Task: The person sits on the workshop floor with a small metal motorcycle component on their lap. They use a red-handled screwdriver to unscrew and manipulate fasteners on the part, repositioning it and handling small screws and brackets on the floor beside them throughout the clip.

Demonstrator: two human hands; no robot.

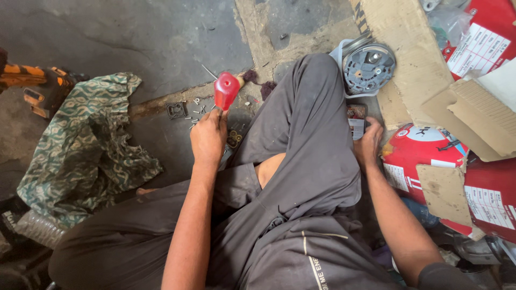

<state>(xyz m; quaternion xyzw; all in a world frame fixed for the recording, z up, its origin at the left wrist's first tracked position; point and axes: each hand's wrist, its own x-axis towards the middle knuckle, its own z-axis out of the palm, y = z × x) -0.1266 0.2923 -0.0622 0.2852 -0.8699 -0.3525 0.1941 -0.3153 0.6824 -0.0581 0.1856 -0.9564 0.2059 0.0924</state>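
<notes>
Red translucent screwdriver handle (226,90) | left hand (208,138) fingers clamped on it | right hand (368,144) fingers: cannot tell

A red box (484,201) lies on the floor at the lower right, bearing white printed labels (492,207) and a torn brown patch where the cardboard shows. Beside it, nearer the right hand (368,144), a red round-topped package (422,153) carries a white circular mark and a small white label. Another red box (492,32) sits at the upper right with a tilted white label (478,49). Plain brown corrugated cardboard (408,59) overlaps them. The right hand touches a small dark rectangular item (356,121), possibly a printed packet.
</notes>
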